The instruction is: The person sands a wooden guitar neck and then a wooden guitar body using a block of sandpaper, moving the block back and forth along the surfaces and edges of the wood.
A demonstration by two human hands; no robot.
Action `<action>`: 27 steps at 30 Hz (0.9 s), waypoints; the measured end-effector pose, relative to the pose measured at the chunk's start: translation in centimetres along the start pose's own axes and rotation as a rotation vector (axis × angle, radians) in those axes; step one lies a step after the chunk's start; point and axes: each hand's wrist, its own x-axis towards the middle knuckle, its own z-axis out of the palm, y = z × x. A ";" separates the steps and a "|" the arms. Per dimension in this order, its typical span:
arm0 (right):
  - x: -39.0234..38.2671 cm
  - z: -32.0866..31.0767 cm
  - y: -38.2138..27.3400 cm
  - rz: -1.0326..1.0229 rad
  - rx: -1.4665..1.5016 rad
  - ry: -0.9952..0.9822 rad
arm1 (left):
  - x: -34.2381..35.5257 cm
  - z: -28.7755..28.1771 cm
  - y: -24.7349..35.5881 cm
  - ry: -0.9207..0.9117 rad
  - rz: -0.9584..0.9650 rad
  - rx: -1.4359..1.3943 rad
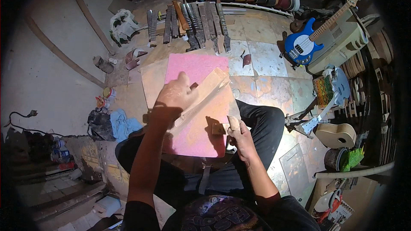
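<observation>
right hand (244,141) clasping wooden block (234,123), left hand (177,93), grip unclear, small tin (108,93), contents indistinct

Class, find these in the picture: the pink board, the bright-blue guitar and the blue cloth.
Pink board (188,143), head view: bare lower part.
Bright-blue guitar (303,42), head view: white plate on body.
Blue cloth (123,125), head view: its middle.

- Bright light from above strikes the pink board (197,62) and the floor tiles (266,62), leaving pale glare on the latter.
- The right hand (242,140) throws a hard, dark shadow leftward onto the board.
- The lower-left steps (70,202) sink into dimness.
- Black vignetting rounds the corners; poles (90,19) along the wall (51,77) bow with fisheye distortion.
- The left hand (176,93) looks slightly blurred.
</observation>
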 end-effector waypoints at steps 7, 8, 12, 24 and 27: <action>-0.3 0.5 -0.8 -0.004 0.005 -0.017 | 0.2 0.9 -2.7 0.180 0.051 -0.107; -0.4 0.7 -1.0 -0.003 0.009 -0.017 | 0.3 1.0 -2.8 0.187 0.064 -0.105; -0.5 0.4 -0.9 0.014 -0.007 0.000 | -0.8 0.5 -0.7 0.079 0.112 -0.066; -0.6 1.7 -1.7 -0.038 0.011 -0.001 | -2.8 1.2 -0.3 0.047 0.285 0.098; -0.5 2.7 -2.2 -0.344 -0.127 -0.143 | -3.7 0.8 -0.5 0.037 0.315 0.062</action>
